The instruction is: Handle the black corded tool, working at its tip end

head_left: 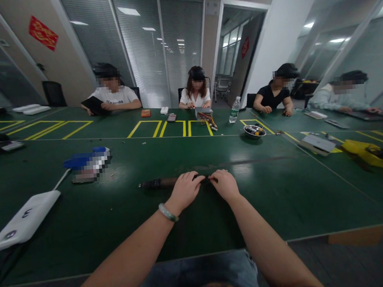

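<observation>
A long, slim, dark brown and black tool-like thing [159,183] lies crosswise on the green table [144,225]; its exact kind is not clear. My left hand [187,190], with a jade-like bangle at the wrist, is closed over its right part, fingers curled and covering it. At the thing's thin right end, the fingertips of my right hand [224,185] pinch it together. Between both hands a short black stretch shows. My palms hide the rest of that end.
To the left are a white power bank [28,218] with a cable and a blue-and-white packet [89,163]. Further off stand a metal bowl [255,131] and a water bottle [234,110]. A yellow bag [369,150] lies right. Several people sit across the table.
</observation>
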A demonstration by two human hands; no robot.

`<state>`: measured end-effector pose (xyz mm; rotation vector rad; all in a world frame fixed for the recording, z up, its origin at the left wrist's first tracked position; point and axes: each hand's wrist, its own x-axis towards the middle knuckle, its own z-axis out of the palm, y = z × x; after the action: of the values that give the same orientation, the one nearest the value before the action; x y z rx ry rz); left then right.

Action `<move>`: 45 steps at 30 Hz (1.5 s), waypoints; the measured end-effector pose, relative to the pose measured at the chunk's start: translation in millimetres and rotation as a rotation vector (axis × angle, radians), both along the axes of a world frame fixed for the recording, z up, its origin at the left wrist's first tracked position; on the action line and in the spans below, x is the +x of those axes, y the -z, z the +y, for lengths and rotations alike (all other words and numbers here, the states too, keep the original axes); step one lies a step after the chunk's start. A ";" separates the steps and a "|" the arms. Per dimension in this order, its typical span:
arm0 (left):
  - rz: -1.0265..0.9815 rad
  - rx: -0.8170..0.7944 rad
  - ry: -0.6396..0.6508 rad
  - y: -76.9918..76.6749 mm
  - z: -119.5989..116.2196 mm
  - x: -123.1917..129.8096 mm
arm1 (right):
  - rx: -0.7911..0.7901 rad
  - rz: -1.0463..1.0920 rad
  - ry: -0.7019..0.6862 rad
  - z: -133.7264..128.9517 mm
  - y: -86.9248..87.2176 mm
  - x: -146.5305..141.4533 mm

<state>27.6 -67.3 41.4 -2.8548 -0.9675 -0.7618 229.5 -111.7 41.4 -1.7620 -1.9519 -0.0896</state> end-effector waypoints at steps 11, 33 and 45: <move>-0.004 0.020 0.013 2.0 -4.0 8.2 | -0.054 0.067 0.023 -0.1 3.6 0.6; -0.003 -0.051 0.064 -2.8 -0.2 -4.1 | -0.105 0.170 0.023 -6.0 0.6 -13.6; -0.026 -0.070 0.071 -5.6 0.7 -3.3 | -0.067 0.140 0.047 -7.4 -2.3 -16.4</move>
<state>24.3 -66.6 47.0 -2.9614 -0.9183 -0.7884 213.1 -119.1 43.8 -1.8058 -1.8340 0.0822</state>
